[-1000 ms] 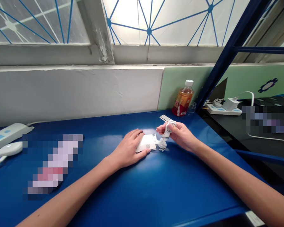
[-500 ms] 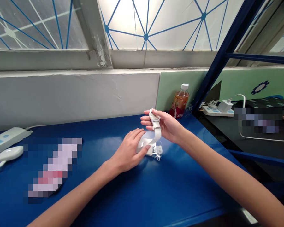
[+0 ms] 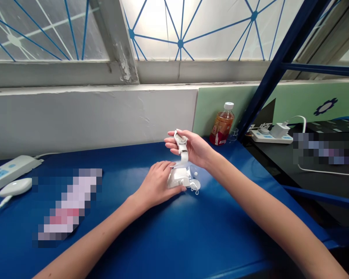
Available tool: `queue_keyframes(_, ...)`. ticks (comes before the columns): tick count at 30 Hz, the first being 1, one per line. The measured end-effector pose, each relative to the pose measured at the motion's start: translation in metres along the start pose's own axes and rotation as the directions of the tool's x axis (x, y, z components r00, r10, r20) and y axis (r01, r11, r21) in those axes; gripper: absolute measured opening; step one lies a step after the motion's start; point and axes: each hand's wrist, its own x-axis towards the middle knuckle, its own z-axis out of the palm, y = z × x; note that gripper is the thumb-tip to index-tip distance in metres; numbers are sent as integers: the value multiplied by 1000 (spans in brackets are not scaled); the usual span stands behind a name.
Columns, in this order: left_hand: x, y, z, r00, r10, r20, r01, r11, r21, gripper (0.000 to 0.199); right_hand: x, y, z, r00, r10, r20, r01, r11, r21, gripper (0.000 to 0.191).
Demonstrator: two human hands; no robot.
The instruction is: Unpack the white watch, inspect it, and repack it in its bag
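Observation:
My right hand (image 3: 193, 145) holds a white wristwatch (image 3: 180, 142) by its upper end, the thumb on it and the other fingers stretched out behind. The round dial faces me, and the strap hangs down toward my left hand. My left hand (image 3: 158, 180) is closed around the left side of a clear plastic pouch (image 3: 180, 178), thumb along its near edge and fingers over its far side. Something white and block-shaped shows inside the pouch. A small round charm with a bead chain (image 3: 195, 186) is at its right end. The strap's lower end is hard to make out.
On the blue table (image 3: 151, 240), a blurred-out flat object (image 3: 69, 205), a white oval device with a cable (image 3: 16, 187) and a power strip (image 3: 10, 170) lie left. A drink bottle (image 3: 222, 126) stands at the back right beside a blue metal frame (image 3: 275, 73). Beyond is another desk with a power strip (image 3: 270, 136).
My right hand has moved left and slightly up with the watch. The strap's lower part has come away from my left thumb, which now lies lower along the pouch.

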Motion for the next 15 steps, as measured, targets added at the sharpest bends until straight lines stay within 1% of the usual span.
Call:
queue_keyframes(3,3,-3,-11,997,-61,-49,59,998,-33,69,1,-2,-6,999,39,23,-39,999,17,25)
queue_keyframes(5,6,1,-21,992,-96,-86,86,990,-112,71,1,-3,-9,998,58,37,-59,998,31,27)
queue_keyframes(6,8,5,-25,991,-108,-85,90,978,-188,66,1,-3,-9,997,55,48,-57,998,38,27)
queue_keyframes(7,10,10,-29,991,-113,-67,90,955,-281,55,1,-3,-9,997,39,63,-42,998,42,27)
queue_keyframes(8,12,16,-32,993,-114,-20,98,920,-378,42,0,-2,-9,996,12,84,-16,999,44,27)
queue_keyframes(9,15,23,-33,991,-131,26,127,870,-477,33,0,-1,-9,994,-22,106,18,999,43,26)
queue_keyframes(10,18,29,-33,988,-136,77,155,801,-579,32,-1,0,-8,990,-58,128,53,998,40,25)
queue_keyframes(12,23,40,-29,975,-155,160,222,604,-766,34,-2,3,-8,979,-113,169,109,994,34,24)
queue_keyframes(13,25,43,-25,966,-168,198,256,492,-832,35,-3,4,-8,975,-125,183,122,992,31,24)
queue_keyframes(14,26,46,-22,953,-168,252,297,366,-882,36,-4,4,-7,973,-126,192,123,992,29,25)
queue_keyframes(15,27,47,-19,944,-168,282,317,234,-919,37,-4,5,-8,973,-117,198,114,993,28,27)
